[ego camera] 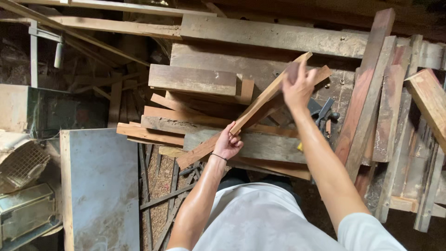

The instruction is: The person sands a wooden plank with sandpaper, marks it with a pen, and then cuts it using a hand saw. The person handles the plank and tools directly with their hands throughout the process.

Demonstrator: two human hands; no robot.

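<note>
Two hands on one long wooden slat (267, 93), above the lumber pile (209, 121).
Left hand (227, 145) clenches its near end, right hand (297, 86) grasps farther up; best kept level, clear of the pile.

Lit softly and evenly, daylight-like, brightest on the white shirt (260, 218) and grey panel (104, 186) low in the frame. Dim toward the top left, deep shadow between stacked planks (218, 83) and under beams. No harsh glare; mild sheen on both forearms. Slight motion blur on the raised right hand (297, 86). Wide-angle bending of boards near the right edge.
</note>
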